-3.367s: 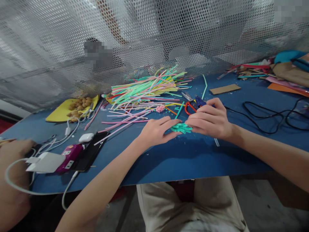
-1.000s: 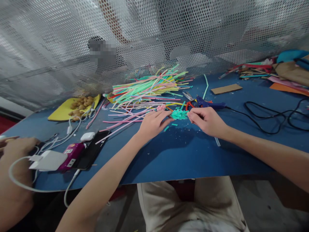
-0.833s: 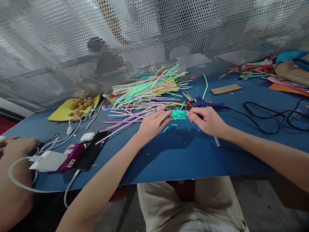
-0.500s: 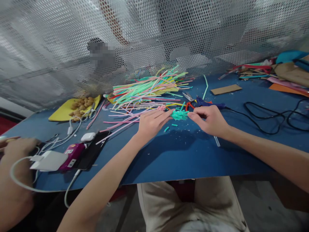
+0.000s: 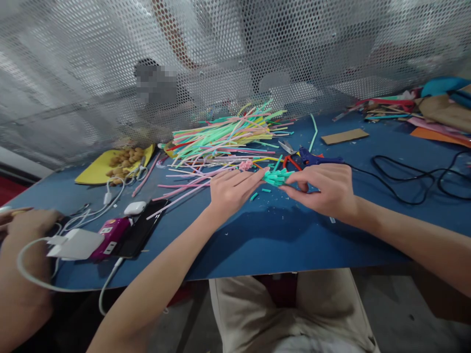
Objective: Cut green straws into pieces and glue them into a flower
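Note:
My left hand (image 5: 235,191) is closed around the left end of a teal bunch of short pieces (image 5: 276,176), which look like cut pipe cleaners. The thumb and fingers of my right hand (image 5: 324,189) pinch the bunch's right side. Its pieces fan out between the two hands, held above the blue table (image 5: 235,250). Below it lie small teal offcuts (image 5: 266,190). Just behind my left fingers is a pink fluffy cluster (image 5: 246,165). Scissors (image 5: 287,147) with orange handles lie behind the bunch, beside a blue glue gun (image 5: 316,157).
Pastel stems (image 5: 228,132) are piled at the back against a perforated metal screen (image 5: 221,54). On the left are a yellow sheet (image 5: 91,169) with brown balls, a phone (image 5: 142,235), a purple power adapter (image 5: 109,239) and another person's arm (image 5: 25,255). A black cord (image 5: 390,191) loops rightward.
My right hand has moved slightly left and turned, its fingers now pressed to the teal bunch's right side. The bunch has tilted a little; my left hand barely moved.

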Demonstrator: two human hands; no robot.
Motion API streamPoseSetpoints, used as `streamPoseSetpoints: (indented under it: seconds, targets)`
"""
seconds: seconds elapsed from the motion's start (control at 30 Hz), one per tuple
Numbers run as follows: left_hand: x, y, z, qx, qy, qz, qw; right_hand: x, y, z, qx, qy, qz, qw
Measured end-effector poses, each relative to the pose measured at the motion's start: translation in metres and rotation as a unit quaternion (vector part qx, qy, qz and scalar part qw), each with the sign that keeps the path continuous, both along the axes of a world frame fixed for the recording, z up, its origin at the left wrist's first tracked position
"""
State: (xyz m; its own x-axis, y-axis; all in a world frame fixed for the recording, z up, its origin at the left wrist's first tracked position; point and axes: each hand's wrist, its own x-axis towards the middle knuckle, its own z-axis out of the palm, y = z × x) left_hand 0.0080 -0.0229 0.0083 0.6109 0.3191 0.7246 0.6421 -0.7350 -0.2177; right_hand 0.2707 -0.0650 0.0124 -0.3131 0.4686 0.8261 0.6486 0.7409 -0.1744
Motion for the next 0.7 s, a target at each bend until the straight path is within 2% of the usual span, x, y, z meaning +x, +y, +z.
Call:
streamPoseSetpoints:
  seconds: [0.23, 0.33, 0.53, 0.6, 0.7]
  targets:
    - [0.000, 0.000, -0.001, 0.020, -0.018, -0.005, 1.000, 0.003, -0.002, 0.002, 0.043, -0.023, 0.029, 0.998]
    - [0.000, 0.003, -0.003, -0.002, -0.041, 0.009, 0.999, 0.002, -0.004, 0.002, 0.005, 0.024, 0.011, 1.000]
    - [0.002, 0.006, 0.000, -0.130, -0.137, 0.031, 0.982, 0.008, 0.010, 0.004, -0.076, 0.199, -0.046, 0.976]
    - [0.003, 0.006, 0.002, -0.151, -0.161, 0.040, 0.974, 0.012, 0.018, 0.001, -0.094, 0.207, -0.043, 0.973]
    - [0.001, 0.010, 0.002, -0.156, -0.180, 0.060, 0.969, 0.015, 0.025, -0.004, -0.113, 0.162, -0.022, 0.980]
